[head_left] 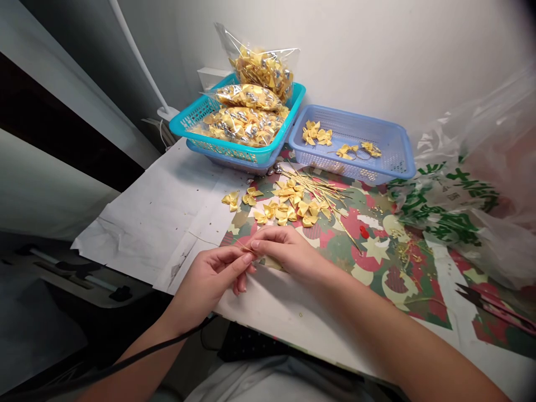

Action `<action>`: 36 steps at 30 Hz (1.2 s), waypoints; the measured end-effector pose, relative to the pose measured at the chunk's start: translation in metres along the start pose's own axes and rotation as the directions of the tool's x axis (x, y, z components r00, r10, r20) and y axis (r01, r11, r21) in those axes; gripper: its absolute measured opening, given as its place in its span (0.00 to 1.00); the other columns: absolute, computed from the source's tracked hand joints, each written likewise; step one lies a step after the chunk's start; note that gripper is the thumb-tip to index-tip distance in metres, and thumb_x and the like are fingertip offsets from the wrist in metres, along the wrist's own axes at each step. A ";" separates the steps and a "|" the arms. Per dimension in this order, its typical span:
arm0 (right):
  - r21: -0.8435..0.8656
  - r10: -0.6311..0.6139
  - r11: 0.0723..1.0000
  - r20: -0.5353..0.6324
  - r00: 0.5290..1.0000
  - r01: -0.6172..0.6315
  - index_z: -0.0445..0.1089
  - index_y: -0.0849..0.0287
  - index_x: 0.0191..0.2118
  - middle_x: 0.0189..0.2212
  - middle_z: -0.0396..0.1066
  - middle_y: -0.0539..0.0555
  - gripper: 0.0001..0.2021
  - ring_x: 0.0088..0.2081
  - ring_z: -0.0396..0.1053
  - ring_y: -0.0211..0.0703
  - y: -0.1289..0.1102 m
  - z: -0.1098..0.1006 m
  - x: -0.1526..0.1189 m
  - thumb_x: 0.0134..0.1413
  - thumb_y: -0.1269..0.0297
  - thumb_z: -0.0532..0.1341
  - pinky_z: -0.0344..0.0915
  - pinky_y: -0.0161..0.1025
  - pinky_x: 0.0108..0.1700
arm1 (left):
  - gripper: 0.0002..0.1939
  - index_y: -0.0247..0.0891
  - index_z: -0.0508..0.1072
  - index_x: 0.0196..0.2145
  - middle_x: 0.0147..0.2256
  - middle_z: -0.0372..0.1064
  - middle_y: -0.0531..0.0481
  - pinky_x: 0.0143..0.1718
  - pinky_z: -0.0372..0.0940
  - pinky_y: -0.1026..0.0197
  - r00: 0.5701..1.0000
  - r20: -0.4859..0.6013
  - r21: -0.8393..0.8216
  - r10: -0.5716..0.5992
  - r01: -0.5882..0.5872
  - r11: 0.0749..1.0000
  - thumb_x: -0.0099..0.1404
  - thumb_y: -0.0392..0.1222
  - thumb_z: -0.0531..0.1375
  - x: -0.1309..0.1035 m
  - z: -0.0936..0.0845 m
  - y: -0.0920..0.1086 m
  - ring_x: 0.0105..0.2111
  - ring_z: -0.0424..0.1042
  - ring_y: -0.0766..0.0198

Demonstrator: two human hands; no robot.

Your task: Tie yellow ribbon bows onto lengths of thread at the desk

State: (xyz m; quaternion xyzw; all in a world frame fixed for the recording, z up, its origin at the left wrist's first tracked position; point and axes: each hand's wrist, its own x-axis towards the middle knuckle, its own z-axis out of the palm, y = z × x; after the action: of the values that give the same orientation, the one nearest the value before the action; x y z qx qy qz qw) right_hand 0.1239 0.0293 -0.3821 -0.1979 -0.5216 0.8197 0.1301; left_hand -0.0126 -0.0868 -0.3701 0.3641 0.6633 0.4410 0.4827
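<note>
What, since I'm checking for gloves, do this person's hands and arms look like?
Left grip and right grip are bare hands: no gloves or rings show. The right forearm and left forearm show no sleeve, watch or bracelet. A black cable crosses the left one.

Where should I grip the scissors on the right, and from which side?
Best by the pink handles, probably coming from the right with the right hand. The scissors lie on that hand's side, dark blades pointing left, handles running to the picture's right edge.
</note>
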 end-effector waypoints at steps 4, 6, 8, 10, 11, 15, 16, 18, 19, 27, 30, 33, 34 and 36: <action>-0.010 -0.017 1.000 -0.014 1.000 0.016 0.74 0.62 0.31 0.27 0.70 0.52 0.10 0.34 0.69 0.40 0.002 -0.002 0.002 0.52 0.59 0.63 0.64 0.38 0.42 | 0.16 0.36 0.77 0.25 0.18 0.68 0.52 0.24 0.62 0.68 1.000 -0.009 -0.034 -0.015 0.015 0.999 0.61 0.52 0.63 -0.001 0.000 -0.002 0.19 0.64 0.69; -0.012 -0.018 1.000 -0.011 1.000 0.018 0.74 0.62 0.31 0.27 0.71 0.51 0.09 0.34 0.69 0.39 0.000 -0.002 0.001 0.52 0.60 0.63 0.64 0.38 0.42 | 0.16 0.36 0.78 0.26 0.19 0.69 0.51 0.24 0.62 0.67 1.000 -0.015 -0.037 -0.016 0.015 0.999 0.61 0.52 0.64 -0.002 -0.001 -0.004 0.19 0.65 0.69; -0.013 -0.015 1.000 -0.002 1.000 0.015 0.74 0.62 0.31 0.27 0.71 0.51 0.09 0.34 0.69 0.39 -0.001 -0.002 0.001 0.52 0.61 0.64 0.64 0.38 0.43 | 0.17 0.36 0.78 0.27 0.20 0.70 0.50 0.24 0.62 0.67 1.000 -0.022 -0.023 -0.012 0.011 1.000 0.61 0.53 0.63 -0.002 -0.001 -0.005 0.19 0.65 0.68; -0.015 -0.011 1.000 0.013 1.000 0.012 0.74 0.62 0.31 0.27 0.71 0.51 0.09 0.34 0.69 0.39 -0.003 -0.002 0.000 0.52 0.60 0.65 0.64 0.38 0.42 | 0.17 0.35 0.78 0.27 0.21 0.70 0.50 0.24 0.62 0.66 1.000 -0.025 -0.008 -0.009 0.009 1.000 0.61 0.53 0.63 -0.002 -0.002 -0.005 0.19 0.65 0.68; -0.017 -0.009 1.000 0.018 1.000 0.009 0.74 0.62 0.31 0.26 0.71 0.51 0.09 0.34 0.69 0.39 -0.003 -0.002 0.000 0.52 0.60 0.65 0.64 0.38 0.42 | 0.17 0.35 0.78 0.27 0.21 0.70 0.50 0.24 0.63 0.66 1.000 -0.023 -0.004 -0.011 0.011 1.000 0.61 0.54 0.63 -0.002 -0.002 -0.005 0.19 0.65 0.68; -0.001 -0.004 1.000 0.007 1.000 0.004 0.75 0.61 0.31 0.28 0.72 0.51 0.09 0.33 0.69 0.38 -0.001 -0.001 0.001 0.49 0.61 0.68 0.65 0.37 0.41 | 0.17 0.36 0.77 0.27 0.20 0.70 0.50 0.23 0.63 0.66 1.000 -0.016 -0.014 -0.016 0.016 1.000 0.61 0.54 0.63 -0.001 -0.003 -0.002 0.20 0.66 0.67; 0.002 -0.004 1.000 -0.001 1.000 0.004 0.75 0.61 0.31 0.29 0.73 0.51 0.09 0.34 0.69 0.38 0.000 -0.001 0.001 0.49 0.61 0.68 0.65 0.37 0.41 | 0.17 0.36 0.77 0.27 0.20 0.70 0.50 0.23 0.64 0.66 1.000 -0.018 -0.004 -0.012 0.011 1.000 0.60 0.53 0.63 -0.001 -0.003 -0.001 0.20 0.66 0.67; -0.001 -0.006 1.000 -0.011 1.000 0.006 0.75 0.61 0.32 0.31 0.74 0.52 0.08 0.34 0.70 0.38 0.001 -0.001 0.001 0.49 0.61 0.68 0.65 0.37 0.41 | 0.15 0.36 0.77 0.28 0.20 0.70 0.50 0.24 0.65 0.66 1.000 -0.027 0.035 0.006 -0.005 0.999 0.60 0.52 0.63 -0.002 -0.006 0.001 0.20 0.66 0.67; -0.011 -0.010 1.000 -0.015 1.000 0.009 0.75 0.61 0.32 0.31 0.74 0.52 0.08 0.35 0.70 0.38 0.001 -0.001 0.001 0.49 0.61 0.68 0.65 0.36 0.41 | 0.14 0.37 0.78 0.29 0.20 0.71 0.51 0.24 0.66 0.66 0.999 -0.032 0.057 0.016 -0.014 0.998 0.60 0.52 0.64 -0.002 -0.008 0.001 0.20 0.67 0.67; -0.127 -0.043 0.991 0.000 0.999 0.042 0.75 0.62 0.32 0.35 0.74 0.53 0.04 0.37 0.70 0.37 0.005 0.001 0.004 0.56 0.69 0.64 0.65 0.35 0.43 | 0.16 0.38 0.77 0.33 0.20 0.70 0.52 0.23 0.66 0.68 0.985 -0.166 0.114 0.044 -0.025 0.993 0.57 0.54 0.66 0.003 -0.020 -0.003 0.21 0.69 0.66; -0.302 -0.050 0.952 0.006 0.999 0.050 0.76 0.62 0.33 0.36 0.74 0.52 0.06 0.38 0.70 0.37 -0.008 0.002 0.004 0.59 0.70 0.62 0.65 0.35 0.42 | 0.17 0.37 0.78 0.31 0.19 0.69 0.53 0.20 0.64 0.69 0.957 -0.286 0.135 0.040 -0.001 0.991 0.53 0.54 0.69 0.004 -0.019 -0.004 0.20 0.68 0.67; -0.520 -0.110 0.850 -0.015 0.994 0.087 0.76 0.62 0.34 0.34 0.73 0.51 0.08 0.37 0.69 0.36 -0.041 -0.001 -0.013 0.62 0.71 0.60 0.64 0.34 0.41 | 0.16 0.36 0.78 0.30 0.19 0.70 0.54 0.19 0.64 0.69 0.938 -0.345 0.155 0.041 0.014 0.988 0.52 0.52 0.69 0.003 -0.018 -0.004 0.19 0.67 0.68; -0.583 -0.161 0.806 -0.040 0.986 0.108 0.76 0.61 0.35 0.35 0.73 0.51 0.07 0.38 0.69 0.36 -0.054 -0.003 -0.023 0.62 0.71 0.60 0.65 0.34 0.42 | 0.15 0.36 0.78 0.30 0.19 0.70 0.54 0.20 0.65 0.69 0.935 -0.351 0.176 0.046 0.017 0.984 0.52 0.52 0.68 0.003 -0.018 -0.005 0.18 0.66 0.69; -0.677 -0.283 0.721 -0.091 0.955 0.149 0.76 0.59 0.39 0.40 0.73 0.51 0.08 0.43 0.70 0.38 -0.078 -0.012 -0.052 0.64 0.68 0.59 0.65 0.36 0.45 | 0.15 0.36 0.78 0.31 0.19 0.70 0.54 0.21 0.67 0.68 0.921 -0.380 0.250 0.088 0.010 0.968 0.54 0.52 0.68 0.003 -0.021 -0.011 0.18 0.66 0.68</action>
State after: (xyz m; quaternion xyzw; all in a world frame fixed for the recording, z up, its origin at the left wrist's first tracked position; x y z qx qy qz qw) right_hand 0.1757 0.0501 -0.3057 -0.2451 -0.7829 0.5375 0.1948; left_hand -0.0341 -0.0926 -0.3780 0.3401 0.7879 0.4278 0.2839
